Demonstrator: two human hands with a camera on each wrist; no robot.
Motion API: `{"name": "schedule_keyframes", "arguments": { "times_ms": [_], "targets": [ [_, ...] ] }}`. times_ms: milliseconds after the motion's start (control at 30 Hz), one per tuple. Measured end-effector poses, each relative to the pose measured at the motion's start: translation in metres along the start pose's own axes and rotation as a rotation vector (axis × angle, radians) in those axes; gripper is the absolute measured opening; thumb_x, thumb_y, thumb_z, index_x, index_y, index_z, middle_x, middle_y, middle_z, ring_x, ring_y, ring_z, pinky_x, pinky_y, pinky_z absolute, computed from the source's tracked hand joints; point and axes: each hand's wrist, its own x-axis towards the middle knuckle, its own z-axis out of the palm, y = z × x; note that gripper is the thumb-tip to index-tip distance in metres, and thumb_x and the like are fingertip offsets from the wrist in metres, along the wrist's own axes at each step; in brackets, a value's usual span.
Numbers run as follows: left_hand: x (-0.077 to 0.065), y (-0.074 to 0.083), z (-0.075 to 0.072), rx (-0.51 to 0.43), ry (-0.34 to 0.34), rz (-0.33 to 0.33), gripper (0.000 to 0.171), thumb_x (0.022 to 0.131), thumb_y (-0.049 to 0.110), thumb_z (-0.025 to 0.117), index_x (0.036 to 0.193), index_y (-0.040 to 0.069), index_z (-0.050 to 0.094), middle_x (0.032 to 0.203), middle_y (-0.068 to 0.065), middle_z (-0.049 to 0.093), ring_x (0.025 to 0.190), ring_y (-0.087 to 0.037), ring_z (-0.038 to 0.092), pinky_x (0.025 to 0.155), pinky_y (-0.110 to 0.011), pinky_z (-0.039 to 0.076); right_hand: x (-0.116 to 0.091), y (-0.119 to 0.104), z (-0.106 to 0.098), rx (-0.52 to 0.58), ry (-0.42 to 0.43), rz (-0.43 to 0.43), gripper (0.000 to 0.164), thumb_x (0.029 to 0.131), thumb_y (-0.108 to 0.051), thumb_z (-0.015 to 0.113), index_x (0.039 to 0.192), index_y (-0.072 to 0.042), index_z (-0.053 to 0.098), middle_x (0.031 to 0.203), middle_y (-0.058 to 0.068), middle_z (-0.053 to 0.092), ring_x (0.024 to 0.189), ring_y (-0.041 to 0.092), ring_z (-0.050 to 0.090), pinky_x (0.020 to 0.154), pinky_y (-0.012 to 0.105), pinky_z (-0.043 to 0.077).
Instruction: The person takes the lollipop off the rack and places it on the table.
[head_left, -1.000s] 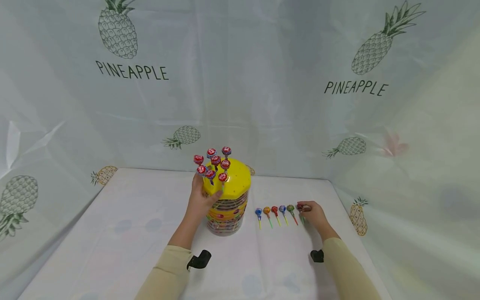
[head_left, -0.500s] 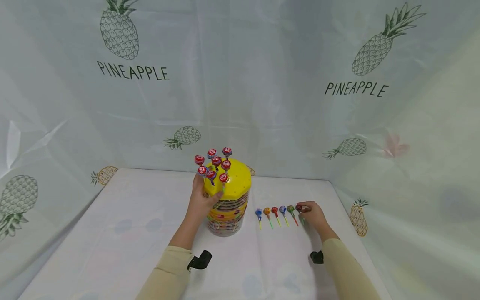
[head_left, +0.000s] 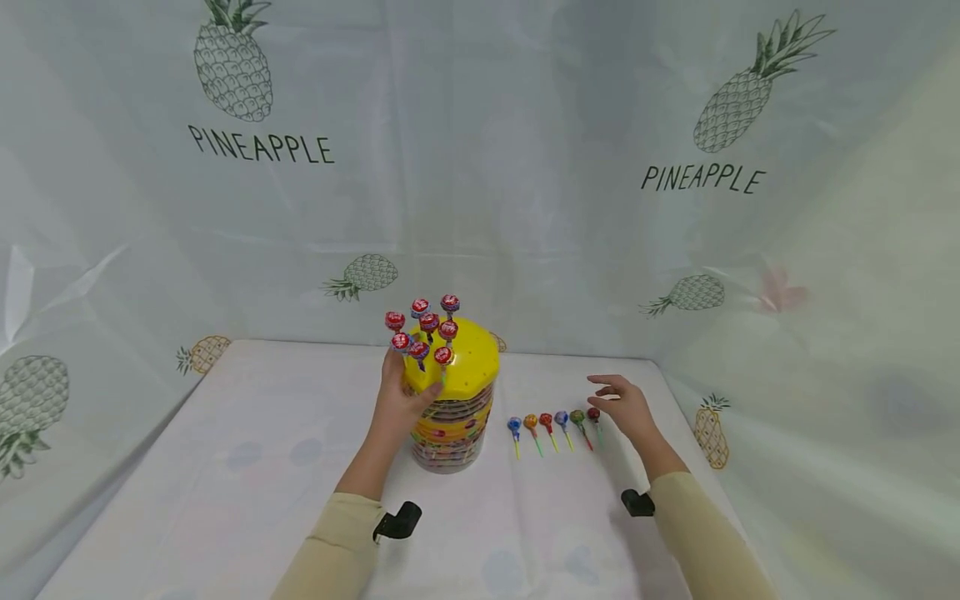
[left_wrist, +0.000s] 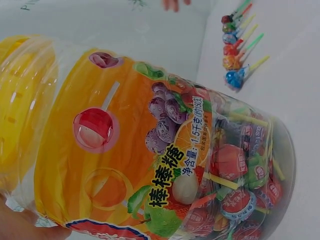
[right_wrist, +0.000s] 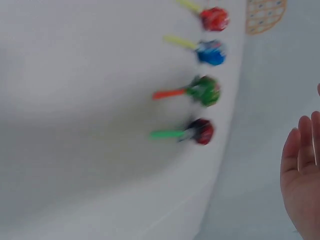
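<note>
A clear plastic candy jar with an orange fruit-printed label stands on the table under a yellow lid. Several lollipops stand upright in the lid's left part. My left hand grips the jar near its lid from the left; its far fingers are partly hidden. To the right, several wrapped lollipops lie in a row, ending in a dark red one with a green stick. My right hand hovers just above that end, fingers extended and holding nothing. In the right wrist view the dark red lollipop lies apart from the hand.
A white cloth covers the table. Behind and beside it hangs a pale curtain printed with pineapples. In the row also lie a blue lollipop, an orange one and a green one. Through the jar's clear base more lollipops show.
My right hand has let go of the dark red lollipop at the row's right end and lifted up off it. The left hand and the jar have stayed in place.
</note>
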Motion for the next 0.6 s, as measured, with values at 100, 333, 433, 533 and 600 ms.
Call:
{"name": "schedule_keyframes", "arguments": {
  "times_ms": [100, 333, 433, 533, 600],
  "targets": [
    [0.000, 0.000, -0.001, -0.002, -0.004, 0.007, 0.093, 0.088, 0.039, 0.071, 0.156, 0.025, 0.009, 0.157, -0.009, 0.014, 0.141, -0.035, 0.025, 0.111, -0.051, 0.030, -0.001, -0.021, 0.001, 0.024, -0.001, -0.041, 0.040, 0.089, -0.011, 0.072, 0.127, -0.007, 0.063, 0.127, 0.014, 0.058, 0.108, 0.032, 0.058, 0.092, 0.046, 0.050],
    [-0.001, 0.000, -0.001, -0.018, -0.009, 0.000, 0.092, 0.090, 0.036, 0.070, 0.156, 0.027, 0.008, 0.157, -0.008, 0.012, 0.141, -0.033, 0.025, 0.112, -0.049, 0.029, -0.010, -0.080, 0.006, 0.188, -0.042, -0.122, 0.035, 0.088, -0.016, 0.074, 0.122, -0.008, 0.067, 0.119, 0.011, 0.062, 0.098, 0.026, 0.061, 0.081, 0.028, 0.054],
    [-0.001, 0.001, -0.001, -0.026, -0.014, -0.002, 0.092, 0.091, 0.033, 0.069, 0.157, 0.026, 0.006, 0.158, -0.008, 0.011, 0.142, -0.033, 0.023, 0.113, -0.050, 0.026, -0.014, -0.104, 0.012, 0.275, -0.052, -0.184, 0.032, 0.088, -0.010, 0.073, 0.119, -0.004, 0.068, 0.116, 0.014, 0.061, 0.096, 0.025, 0.060, 0.079, 0.025, 0.054],
    [0.000, 0.002, -0.001, -0.034, -0.021, -0.008, 0.092, 0.092, 0.032, 0.069, 0.157, 0.025, 0.004, 0.158, -0.009, 0.010, 0.143, -0.033, 0.022, 0.114, -0.050, 0.025, -0.019, -0.126, 0.019, 0.338, -0.059, -0.249, 0.030, 0.088, -0.003, 0.071, 0.117, 0.002, 0.067, 0.116, 0.019, 0.060, 0.098, 0.025, 0.058, 0.080, 0.022, 0.053],
    [0.000, 0.002, -0.001, -0.031, -0.022, -0.012, 0.093, 0.091, 0.032, 0.069, 0.157, 0.025, 0.004, 0.158, -0.009, 0.009, 0.143, -0.034, 0.022, 0.113, -0.050, 0.026, -0.025, -0.143, 0.024, 0.361, -0.055, -0.287, 0.028, 0.087, 0.001, 0.070, 0.115, 0.006, 0.066, 0.114, 0.023, 0.059, 0.097, 0.025, 0.058, 0.081, 0.021, 0.053]
  ]
}}
